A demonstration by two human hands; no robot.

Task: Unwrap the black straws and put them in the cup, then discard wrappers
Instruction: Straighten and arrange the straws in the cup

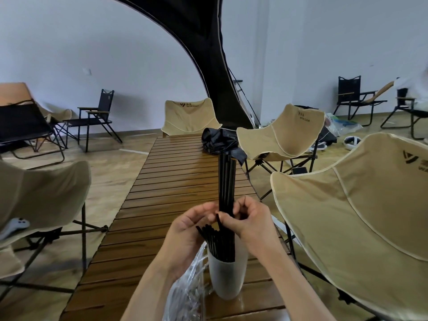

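A white cup stands on the wooden slat table near its front edge, with several black straws leaning in it. Above the cup, my left hand and my right hand both pinch the lower part of a bundle of long black straws held upright. A heap of clear plastic wrappers lies on the table just left of the cup, partly hidden behind my left forearm.
A crumpled black bag lies at the table's far end. Beige folding chairs crowd the right side, another stands at the far end, and one at the left holds a white controller. Black chairs line the wall.
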